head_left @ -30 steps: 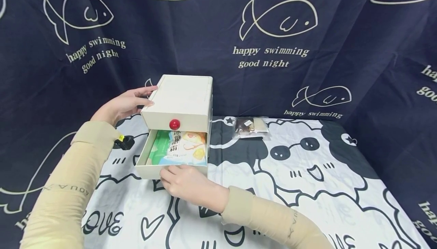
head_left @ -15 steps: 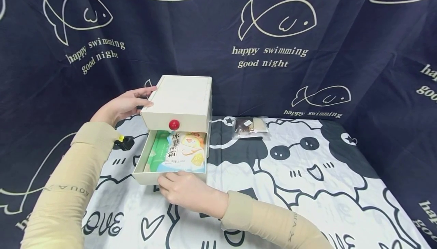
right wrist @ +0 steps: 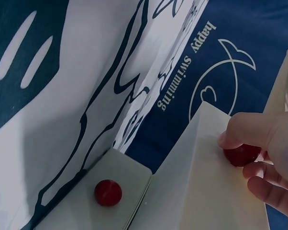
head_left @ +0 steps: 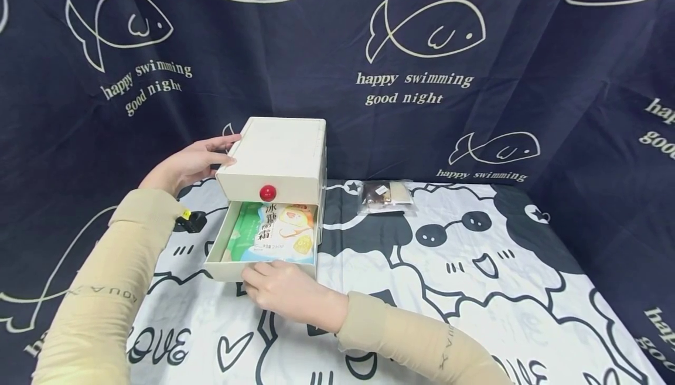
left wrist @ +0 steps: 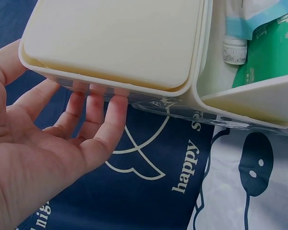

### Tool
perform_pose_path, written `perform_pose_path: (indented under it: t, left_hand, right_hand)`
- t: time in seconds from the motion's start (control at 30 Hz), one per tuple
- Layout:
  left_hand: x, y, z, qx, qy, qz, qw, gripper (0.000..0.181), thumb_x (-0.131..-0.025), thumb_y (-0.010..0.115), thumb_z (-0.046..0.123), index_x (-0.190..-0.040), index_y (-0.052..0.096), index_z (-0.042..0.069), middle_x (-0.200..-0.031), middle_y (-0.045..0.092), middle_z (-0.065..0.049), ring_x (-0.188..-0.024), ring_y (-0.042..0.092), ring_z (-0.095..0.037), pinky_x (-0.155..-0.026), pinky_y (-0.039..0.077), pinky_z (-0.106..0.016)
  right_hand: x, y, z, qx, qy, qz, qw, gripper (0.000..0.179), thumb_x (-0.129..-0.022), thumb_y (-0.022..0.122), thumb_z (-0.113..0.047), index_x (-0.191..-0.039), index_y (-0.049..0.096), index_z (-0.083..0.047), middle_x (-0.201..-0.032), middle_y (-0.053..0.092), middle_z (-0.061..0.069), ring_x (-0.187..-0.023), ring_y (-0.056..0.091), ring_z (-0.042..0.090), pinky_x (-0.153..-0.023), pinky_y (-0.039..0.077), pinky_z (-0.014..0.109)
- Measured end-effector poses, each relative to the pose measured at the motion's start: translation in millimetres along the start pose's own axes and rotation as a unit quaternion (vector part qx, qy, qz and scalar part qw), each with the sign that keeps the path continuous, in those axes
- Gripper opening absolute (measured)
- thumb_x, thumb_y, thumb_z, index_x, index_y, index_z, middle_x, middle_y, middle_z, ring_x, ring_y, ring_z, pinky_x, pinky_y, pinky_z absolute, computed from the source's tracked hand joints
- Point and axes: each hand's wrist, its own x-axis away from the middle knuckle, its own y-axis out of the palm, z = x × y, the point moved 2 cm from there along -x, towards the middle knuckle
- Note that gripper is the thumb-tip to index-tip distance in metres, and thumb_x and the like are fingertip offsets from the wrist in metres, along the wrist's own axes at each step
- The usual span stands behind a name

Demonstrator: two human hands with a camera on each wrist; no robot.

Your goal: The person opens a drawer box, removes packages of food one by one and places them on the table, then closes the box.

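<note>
A white two-drawer cabinet [head_left: 279, 150] stands on the table, its lower drawer [head_left: 224, 271] pulled out. My left hand [head_left: 192, 162] rests against the cabinet's left side, thumb at the upper edge and fingers extended along the wall in the left wrist view. My right hand [head_left: 287, 291] is at the front of the lower drawer. In the right wrist view its thumb and fingers pinch a red knob [right wrist: 242, 155]. The upper drawer's red knob [head_left: 268, 193] is free. Inside the lower drawer lie a white packet with Chinese print [head_left: 282, 235] and a green packet [head_left: 245, 227].
Clear bags [head_left: 387, 196] with brown and pale contents lie right of the cabinet, near the back. A small black object [head_left: 192, 221] with a yellow tag shows beside the left sleeve. A dark blue fish-print curtain [head_left: 337, 51] hangs behind the patterned tablecloth [head_left: 474, 314].
The lower drawer came further out with my right hand on it, then slid slightly back in. My left hand has stayed against the cabinet.
</note>
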Motion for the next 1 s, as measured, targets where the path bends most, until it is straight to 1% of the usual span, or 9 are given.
perform_pose_path:
  t: [0.1, 0.2, 0.33, 0.47, 0.6, 0.7, 0.77, 0.87, 1.0]
  left_hand:
    - [0.1, -0.6, -0.5, -0.008, 0.001, 0.002, 1.0, 0.072, -0.091, 0.059, 0.007, -0.151, 0.022, 0.019, -0.155, 0.016, -0.012, -0.113, 0.044, -0.017, -0.079, 0.049, -0.024]
    - [0.5, -1.0, -0.1, -0.01, 0.003, 0.001, 0.9999, 0.071, -0.091, 0.059, 0.008, -0.151, 0.022, 0.019, -0.155, 0.016, -0.012, -0.113, 0.044, -0.017, -0.079, 0.048, -0.024]
    - [1.1, -1.1, 0.0, -0.007, 0.005, 0.001, 1.0, 0.071, -0.092, 0.058, 0.007, -0.151, 0.022, 0.019, -0.154, 0.017, -0.012, -0.115, 0.043, -0.017, -0.08, 0.048, -0.024]
    - [0.4, -0.6, -1.1, -0.001, 0.007, 0.0, 1.0, 0.072, -0.091, 0.06, 0.008, -0.151, 0.022, 0.019, -0.153, 0.021, -0.011, -0.113, 0.045, -0.014, -0.081, 0.048, -0.024]
    - [-0.1, -0.4, -2.4, 0.003, 0.011, 0.0, 0.9999, 0.074, -0.09, 0.061, 0.007, -0.152, 0.021, 0.018, -0.153, 0.022, -0.012, -0.111, 0.048, -0.012, -0.081, 0.049, -0.024]
    - [0.1, -0.5, -2.4, 0.006, 0.01, -0.001, 0.9999, 0.074, -0.09, 0.061, 0.008, -0.151, 0.022, 0.018, -0.154, 0.021, -0.012, -0.112, 0.047, -0.013, -0.081, 0.048, -0.025]
    - [0.4, -0.6, -2.2, 0.004, 0.009, 0.0, 1.0, 0.073, -0.09, 0.061, 0.008, -0.151, 0.022, 0.019, -0.155, 0.02, -0.011, -0.115, 0.045, -0.015, -0.081, 0.048, -0.025]
    - [1.0, -0.7, -2.1, 0.003, 0.006, 0.003, 1.0, 0.073, -0.09, 0.061, 0.008, -0.151, 0.024, 0.02, -0.155, 0.021, -0.01, -0.118, 0.043, -0.018, -0.081, 0.048, -0.027]
    - [1.1, -0.9, -2.0, -0.002, 0.007, 0.004, 1.0, 0.072, -0.091, 0.06, 0.007, -0.151, 0.023, 0.019, -0.154, 0.022, -0.01, -0.116, 0.044, -0.018, -0.081, 0.048, -0.027]
  right_hand:
    - [0.3, 3, 2, -0.004, 0.004, -0.002, 1.0, 0.024, -0.092, 0.05, -0.011, -0.1, 0.071, -0.02, -0.102, 0.059, -0.007, -0.092, 0.056, 0.008, -0.067, 0.045, 0.019]
    - [0.0, 3, 3, 0.005, -0.002, 0.005, 1.0, 0.026, -0.092, 0.049, -0.012, -0.098, 0.072, -0.022, -0.101, 0.06, -0.008, -0.09, 0.056, 0.007, -0.066, 0.045, 0.019]
    - [-1.2, -10, 6, 0.023, -0.017, 0.012, 0.9995, 0.027, -0.093, 0.047, -0.014, -0.094, 0.073, -0.023, -0.097, 0.059, -0.01, -0.085, 0.056, 0.005, -0.062, 0.043, 0.016]
    - [-1.0, -23, 7, 0.031, -0.025, 0.005, 0.9992, 0.024, -0.093, 0.05, -0.015, -0.092, 0.072, -0.024, -0.096, 0.059, -0.01, -0.084, 0.055, 0.004, -0.062, 0.041, 0.014]
    - [1.3, -14, 3, 0.022, -0.019, 0.011, 0.9995, 0.03, -0.094, 0.044, -0.011, -0.094, 0.072, -0.022, -0.099, 0.06, -0.008, -0.086, 0.056, 0.006, -0.064, 0.043, 0.015]
    - [3.8, -3, 0, 0.001, -0.015, 0.006, 0.9999, 0.031, -0.094, 0.042, -0.009, -0.102, 0.071, -0.019, -0.102, 0.061, -0.007, -0.09, 0.057, 0.007, -0.068, 0.046, 0.016]
    - [4.8, -1, 1, -0.017, -0.016, -0.006, 0.9997, 0.028, -0.094, 0.045, -0.011, -0.109, 0.068, -0.018, -0.103, 0.061, -0.007, -0.092, 0.057, 0.007, -0.07, 0.048, 0.017]
    - [5.5, -6, 8, -0.053, -0.02, -0.02, 0.9982, 0.027, -0.096, 0.047, -0.015, -0.116, 0.064, -0.021, -0.107, 0.06, -0.009, -0.093, 0.056, 0.006, -0.07, 0.048, 0.018]
    - [4.6, -19, 27, -0.102, -0.026, -0.026, 0.9941, 0.025, -0.098, 0.048, -0.021, -0.118, 0.062, -0.026, -0.109, 0.06, -0.013, -0.091, 0.056, 0.005, -0.068, 0.047, 0.018]
